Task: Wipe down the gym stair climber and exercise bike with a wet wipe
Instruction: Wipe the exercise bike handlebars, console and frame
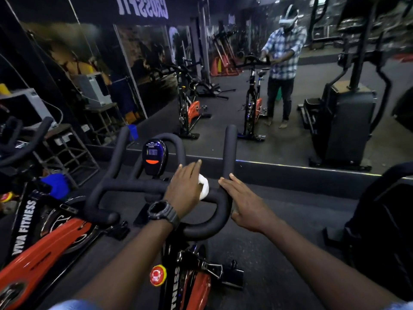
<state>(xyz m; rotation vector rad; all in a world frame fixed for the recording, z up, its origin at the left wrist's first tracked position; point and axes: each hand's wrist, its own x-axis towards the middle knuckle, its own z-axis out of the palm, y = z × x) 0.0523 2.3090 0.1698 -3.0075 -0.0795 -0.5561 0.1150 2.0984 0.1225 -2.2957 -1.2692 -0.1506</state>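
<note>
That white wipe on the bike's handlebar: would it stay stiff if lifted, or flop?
Probably floppy: the wet wipe lies bunched under the left hand, moulded to the handlebar. Likely light, as flat fingers alone pin it. It looks unlikely to roll.

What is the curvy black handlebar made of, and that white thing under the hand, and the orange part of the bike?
The curvy black handlebar looks foam or rubber coated: matte, no glare, softly rounded. The crumpled white wet wipe under the left hand seems thin cloth or paper, since it bunches into folds. The orange bike frame looks like glossy painted metal or plastic; the shine doesn't settle which.
</note>
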